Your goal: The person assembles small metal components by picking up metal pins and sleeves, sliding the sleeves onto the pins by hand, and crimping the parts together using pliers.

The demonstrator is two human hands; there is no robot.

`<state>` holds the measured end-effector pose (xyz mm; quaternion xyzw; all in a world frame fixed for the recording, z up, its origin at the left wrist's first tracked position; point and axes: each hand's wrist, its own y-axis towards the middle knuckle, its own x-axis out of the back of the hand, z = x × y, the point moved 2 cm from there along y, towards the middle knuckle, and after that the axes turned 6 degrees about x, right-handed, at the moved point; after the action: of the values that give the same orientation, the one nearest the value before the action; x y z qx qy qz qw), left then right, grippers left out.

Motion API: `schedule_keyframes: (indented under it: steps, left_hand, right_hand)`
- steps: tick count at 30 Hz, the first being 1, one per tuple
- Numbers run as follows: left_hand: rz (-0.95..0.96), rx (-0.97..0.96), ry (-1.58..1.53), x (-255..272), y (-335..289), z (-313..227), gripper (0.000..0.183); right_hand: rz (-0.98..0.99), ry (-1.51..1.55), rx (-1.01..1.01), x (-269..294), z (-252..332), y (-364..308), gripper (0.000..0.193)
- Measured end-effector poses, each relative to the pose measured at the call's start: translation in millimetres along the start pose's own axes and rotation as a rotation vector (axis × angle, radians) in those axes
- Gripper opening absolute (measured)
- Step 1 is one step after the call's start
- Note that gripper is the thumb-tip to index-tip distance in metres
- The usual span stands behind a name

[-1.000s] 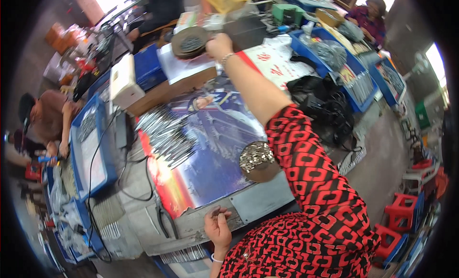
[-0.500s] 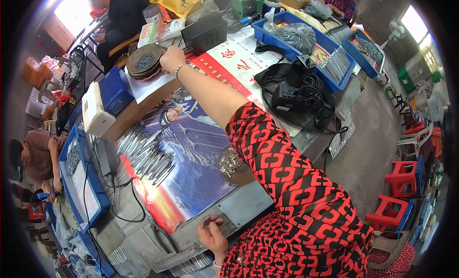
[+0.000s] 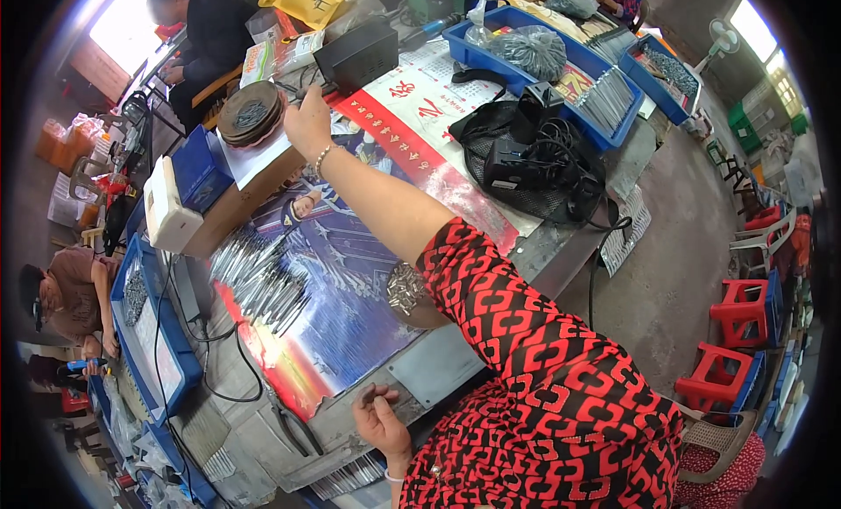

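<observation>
My right arm, in a red and black patterned sleeve, stretches across the table to the far left. There my right hand (image 3: 308,128) is beside a round brown dish (image 3: 229,130) holding small dark metal pieces (image 3: 256,116). Its fingers look drawn together; anything between them is hidden. Near the front edge my left hand (image 3: 382,421) is held palm up, thumb and fingers pinched at a small dark spot too small to name. A grey metal plate (image 3: 436,366) lies beside it. Under my right forearm are a bundle of thin metal rods (image 3: 260,277) and a bowl of short metal pieces (image 3: 406,290).
Pliers (image 3: 296,430) and black cables lie at the near left. A black mesh bag (image 3: 480,141) with adapters and blue trays (image 3: 604,141) fill the right back. A dark box-shaped device (image 3: 359,55) stands beyond my right hand. Other people sit at the left and back.
My right hand has drawn back slightly toward me from the dish and the dark device. The left hand keeps its pinch. The whole view has shifted a little.
</observation>
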<state>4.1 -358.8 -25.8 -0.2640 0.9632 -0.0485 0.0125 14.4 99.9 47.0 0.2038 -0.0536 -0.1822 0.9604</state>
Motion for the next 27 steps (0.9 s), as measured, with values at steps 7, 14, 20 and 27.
schedule_keyframes:
  steps: [7, 14, 20, 27]
  left_hand:
    - [0.012, 0.000, -0.001, 2, 0, 5, 0.022]
    - [0.006, -0.026, 0.017, -3, -1, 1, 0.022]
    - [0.000, -0.037, 0.014, -2, 0, 2, 0.023]
    - [-0.026, -0.068, 0.014, 3, 2, 9, 0.023]
  right_hand:
    - [0.048, 0.180, -0.067, 2, 10, -34, 0.022]
    - [0.213, 0.287, -0.068, 8, 38, -63, 0.023]
    - [0.561, 0.650, -0.245, 31, 101, -115, 0.020]
    - [0.954, 0.804, -0.212, 103, 163, -205, 0.015]
